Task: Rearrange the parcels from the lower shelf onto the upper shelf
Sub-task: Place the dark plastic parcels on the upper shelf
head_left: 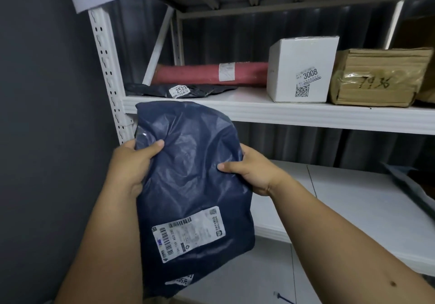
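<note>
Both hands on one parcel. Left hand grips the left edge of the dark blue poly mailer, thumb curled over the front face, fingers hidden behind. Right hand grips the right edge the same way, thumb pressed across the front. Mailer is held upright in the air in front of the rack, top edge overlapping the front lip of the upper shelf, not resting on it. White shipping label with barcodes sits on the mailer's lower front, tilted; text too blurred to read. Second small sticker at the bottom edge, partly hidden.

Upper shelf, left to right: flat black mailer tagged 2523, red roll-shaped parcel lying behind it, white box tagged 3008 with a QR code, taped brown cardboard parcel with handwritten marks, touching or just beside the white box.

Lower shelf: bare white surface, one grey mailer at the far right edge, cut off by the frame. White perforated upright on the left, dark wall beside it.
</note>
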